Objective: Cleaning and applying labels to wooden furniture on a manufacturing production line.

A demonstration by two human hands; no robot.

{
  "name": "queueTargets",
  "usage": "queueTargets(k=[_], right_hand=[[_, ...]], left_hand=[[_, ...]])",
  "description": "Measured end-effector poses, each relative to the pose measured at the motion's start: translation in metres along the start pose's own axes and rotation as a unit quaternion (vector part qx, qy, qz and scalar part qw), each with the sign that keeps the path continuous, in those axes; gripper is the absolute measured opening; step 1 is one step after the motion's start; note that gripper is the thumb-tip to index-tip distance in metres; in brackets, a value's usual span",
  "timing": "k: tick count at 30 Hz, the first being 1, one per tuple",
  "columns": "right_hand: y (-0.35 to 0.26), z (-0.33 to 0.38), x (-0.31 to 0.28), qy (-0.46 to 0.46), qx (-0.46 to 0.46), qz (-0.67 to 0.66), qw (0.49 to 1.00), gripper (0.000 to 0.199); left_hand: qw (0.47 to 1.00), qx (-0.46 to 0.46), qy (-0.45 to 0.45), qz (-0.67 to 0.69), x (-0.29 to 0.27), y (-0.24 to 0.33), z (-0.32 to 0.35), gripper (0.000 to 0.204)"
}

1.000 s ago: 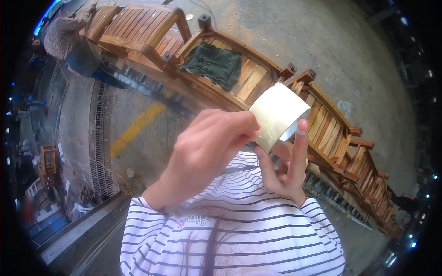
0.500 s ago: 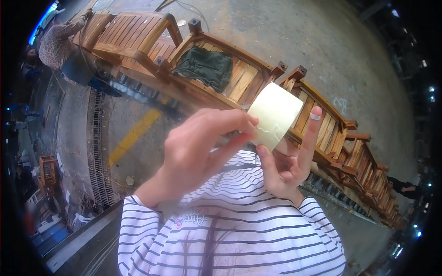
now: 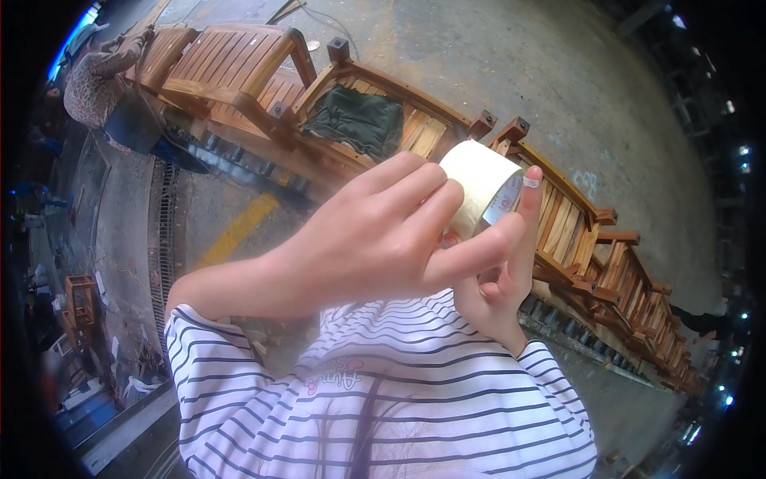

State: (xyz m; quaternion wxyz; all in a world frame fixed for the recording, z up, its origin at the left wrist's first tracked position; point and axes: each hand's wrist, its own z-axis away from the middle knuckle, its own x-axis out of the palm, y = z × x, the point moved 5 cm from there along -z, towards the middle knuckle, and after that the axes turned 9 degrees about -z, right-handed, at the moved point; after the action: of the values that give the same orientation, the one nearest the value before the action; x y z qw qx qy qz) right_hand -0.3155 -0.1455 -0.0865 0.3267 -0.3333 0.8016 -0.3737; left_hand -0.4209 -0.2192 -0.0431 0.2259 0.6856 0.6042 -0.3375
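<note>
A wide roll of pale cream tape (image 3: 480,177) is tilted in front of my chest, its printed core partly visible. My right hand (image 3: 504,279) holds it from the lower right, the index finger raised along the open end with a small white wrap near its tip. Across the near side of the roll reaches my left hand (image 3: 383,227), its fingers curled against the tape and the thumb stretched toward my right hand. These fingers hide the lower part of the roll, and whether they pinch the loose tape end does not show.
A slanting row of wooden chairs (image 3: 239,60) and upturned frames (image 3: 570,231) stands beyond my hands, above a roller conveyor (image 3: 586,335). Dark green cloth (image 3: 355,120) lies in one frame. Another person (image 3: 100,84) works at the far left. A small wooden stand (image 3: 80,299) is at left.
My left hand has moved right and turned over, its fingers now curled against the roll. The roll has turned so its core shows, and my right index finger has tipped slightly left.
</note>
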Motion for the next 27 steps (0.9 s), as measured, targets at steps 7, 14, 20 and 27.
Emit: queueTargets(k=[7,14,20,27], right_hand=[[0.006,0.002,0.010,0.046,0.030,-0.157,0.986,0.089],[-0.001,-0.004,0.013,0.090,0.038,-0.150,0.984,0.090],[-0.005,-0.007,0.016,0.114,-0.007,-0.093,0.989,0.088],[-0.011,-0.007,0.013,0.121,-0.041,-0.074,0.989,0.087]], left_hand=[[0.986,-0.054,-0.038,0.154,-0.002,-0.016,0.003,0.036],[0.958,-0.186,0.065,0.210,-0.015,-0.037,0.022,0.032],[0.970,-0.157,0.072,0.172,-0.017,-0.030,0.015,0.027],[0.965,-0.192,0.066,0.168,-0.008,-0.015,0.015,0.019]])
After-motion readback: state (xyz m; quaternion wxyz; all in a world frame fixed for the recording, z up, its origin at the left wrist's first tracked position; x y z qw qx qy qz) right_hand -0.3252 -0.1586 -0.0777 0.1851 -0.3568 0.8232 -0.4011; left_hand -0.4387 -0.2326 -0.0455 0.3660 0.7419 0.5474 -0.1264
